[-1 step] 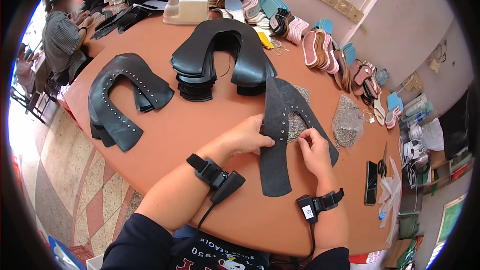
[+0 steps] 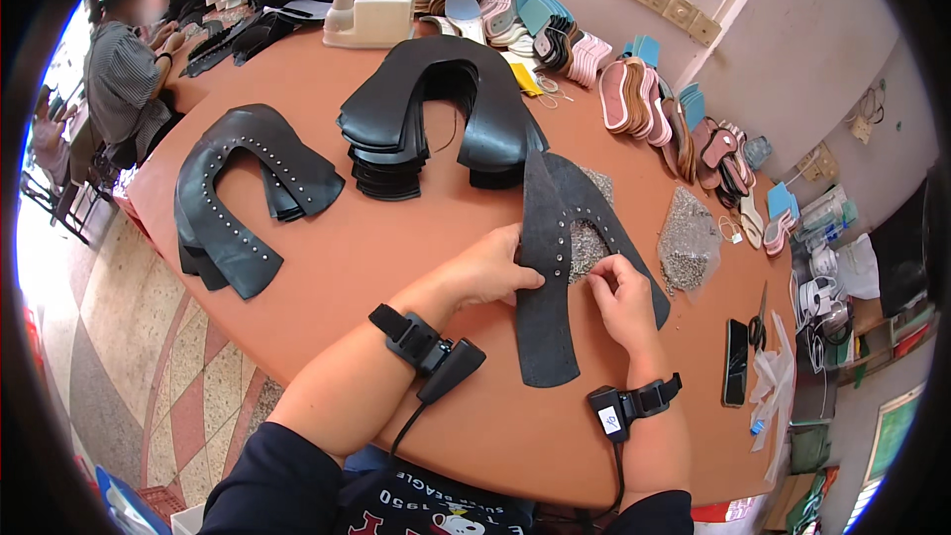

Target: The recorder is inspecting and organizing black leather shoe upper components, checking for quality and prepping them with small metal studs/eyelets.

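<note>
A black horseshoe-shaped leather shoe upper (image 2: 547, 327) is before me, with metal studs along part of its inner curve. My left hand (image 2: 503, 263) grips its left edge, thumb on top and the other fingers hidden beneath. My right hand (image 2: 622, 299) is in a pinch inside the curve, beside a pile of small metal studs (image 2: 586, 250). Whatever sits between those fingertips is too small to make out. More studs lie in a clear plastic bag (image 2: 690, 243) to the right.
Black uppers form a tall stack (image 2: 436, 69); studded ones lie in a smaller pile (image 2: 233, 208) at left. Insoles (image 2: 634, 99) line the wall. A phone (image 2: 735, 363) and scissors (image 2: 758, 327) are at right. Another person (image 2: 124, 69) works at the far left.
The leather upper has shifted very slightly, its lower end a little up and to the right. Both my hands stay in place.
</note>
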`<state>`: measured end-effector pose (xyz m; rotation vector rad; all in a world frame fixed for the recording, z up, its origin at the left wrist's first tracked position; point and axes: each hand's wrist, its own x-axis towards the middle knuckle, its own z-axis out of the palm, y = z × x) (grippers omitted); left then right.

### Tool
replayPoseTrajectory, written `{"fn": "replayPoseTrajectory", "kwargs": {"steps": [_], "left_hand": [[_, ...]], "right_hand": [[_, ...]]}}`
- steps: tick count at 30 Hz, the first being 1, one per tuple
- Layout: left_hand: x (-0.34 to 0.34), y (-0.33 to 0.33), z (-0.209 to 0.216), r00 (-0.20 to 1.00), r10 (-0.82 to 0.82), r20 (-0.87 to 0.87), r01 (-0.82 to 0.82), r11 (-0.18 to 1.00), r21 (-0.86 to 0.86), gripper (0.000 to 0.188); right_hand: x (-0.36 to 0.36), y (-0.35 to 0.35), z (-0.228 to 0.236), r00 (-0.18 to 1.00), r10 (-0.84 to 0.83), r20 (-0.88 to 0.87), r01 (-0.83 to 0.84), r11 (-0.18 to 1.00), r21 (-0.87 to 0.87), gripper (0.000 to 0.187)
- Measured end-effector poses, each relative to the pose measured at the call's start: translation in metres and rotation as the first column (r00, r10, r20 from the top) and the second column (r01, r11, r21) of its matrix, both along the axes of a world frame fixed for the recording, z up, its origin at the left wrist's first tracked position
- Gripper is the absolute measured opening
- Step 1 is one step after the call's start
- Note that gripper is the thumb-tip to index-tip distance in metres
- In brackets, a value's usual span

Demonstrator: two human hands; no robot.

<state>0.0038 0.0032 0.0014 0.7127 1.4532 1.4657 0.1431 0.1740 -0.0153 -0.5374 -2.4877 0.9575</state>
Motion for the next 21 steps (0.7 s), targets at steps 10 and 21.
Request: {"fn": "replayPoseTrajectory", "kwargs": {"steps": [10, 21], "left_hand": [[-0.002, 0.001, -0.001, 0.999, -0.022, 0.032, 0.021, 0.999, 0.026, 0.043], [-0.002, 0.003, -0.001, 0.994, -0.044, 0.096, 0.037, 0.996, 0.082, 0.042]], "right_hand": [[0.004, -0.004, 0.005, 0.993, 0.034, -0.109, -0.076, 0.911, -0.406, 0.009], [0.004, -0.015, 0.006, 0.933, 0.227, -0.281, -0.334, 0.836, -0.434, 0.01]]}}
